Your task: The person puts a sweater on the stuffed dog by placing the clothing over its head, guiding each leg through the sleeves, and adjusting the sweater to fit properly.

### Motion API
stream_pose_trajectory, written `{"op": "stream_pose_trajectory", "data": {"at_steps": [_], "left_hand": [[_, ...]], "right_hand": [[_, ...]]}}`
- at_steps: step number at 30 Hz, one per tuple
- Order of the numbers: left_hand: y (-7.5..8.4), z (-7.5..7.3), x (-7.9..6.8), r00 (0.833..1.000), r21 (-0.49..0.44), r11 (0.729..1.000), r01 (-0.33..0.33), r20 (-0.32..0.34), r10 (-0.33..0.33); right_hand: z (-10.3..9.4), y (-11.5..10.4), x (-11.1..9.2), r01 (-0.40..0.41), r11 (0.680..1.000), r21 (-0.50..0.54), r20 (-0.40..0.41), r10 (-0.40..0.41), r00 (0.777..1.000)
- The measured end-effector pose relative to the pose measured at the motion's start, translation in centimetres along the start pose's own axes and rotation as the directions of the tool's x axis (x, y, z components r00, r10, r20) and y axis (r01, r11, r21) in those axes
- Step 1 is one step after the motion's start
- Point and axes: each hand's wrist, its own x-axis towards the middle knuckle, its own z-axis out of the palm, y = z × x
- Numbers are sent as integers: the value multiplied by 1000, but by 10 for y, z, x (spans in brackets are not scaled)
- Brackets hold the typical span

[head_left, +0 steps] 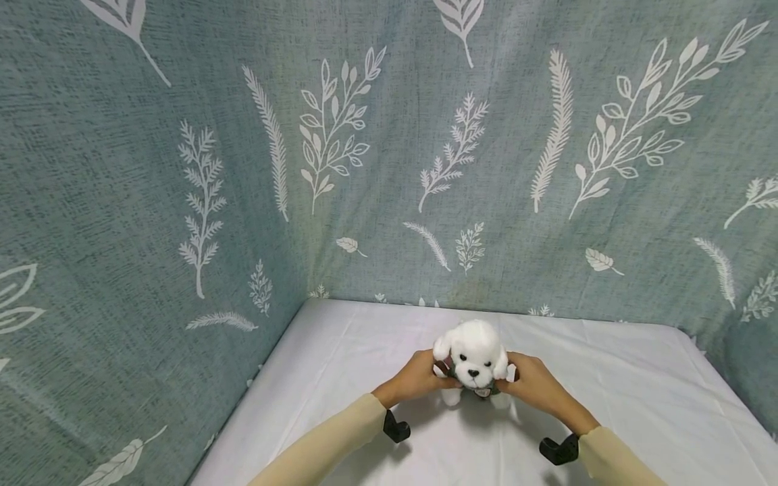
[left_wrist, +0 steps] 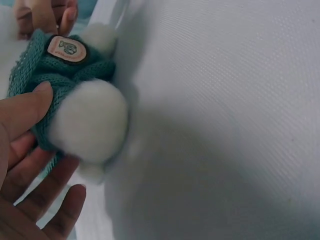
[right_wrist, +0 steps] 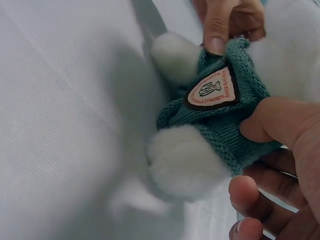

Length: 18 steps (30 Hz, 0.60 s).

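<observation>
A white plush dog in a green knitted sweater faces me, upright over the white-covered table. My left hand grips its body from the left side, thumb on the sweater front and fingers behind. From the other side my right hand holds it the same way. An oval-edged patch with a small picture is on the sweater's chest. The dog's round white paws hang close over the cloth. Parts of the fingers are hidden behind the toy.
The table has a white cloth with soft folds. Blue-green curtains with white leaf prints stand behind and on the left. Dark wrist-camera mounts sit below both wrists.
</observation>
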Motion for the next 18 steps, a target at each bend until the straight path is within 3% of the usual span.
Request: {"op": "stream_pose_trajectory", "data": {"at_steps": [8, 13, 16, 18], "left_hand": [[3, 2, 0, 1000, 2, 1000, 20, -16, -20], [3, -1, -1, 1000, 14, 1000, -6, 9, 6], [1, -10, -3, 998, 115, 993, -24, 56, 18], [-1, -20, -7, 996, 233, 972, -29, 86, 9]], "right_hand": [[4, 4, -2, -44, 999, 7, -12, 45, 999], [4, 5, -2, -63, 998, 8, -19, 63, 998], [2, 6, -5, -57, 998, 11, -26, 57, 998], [-1, 7, -10, -47, 999, 1, -40, 47, 998]]}}
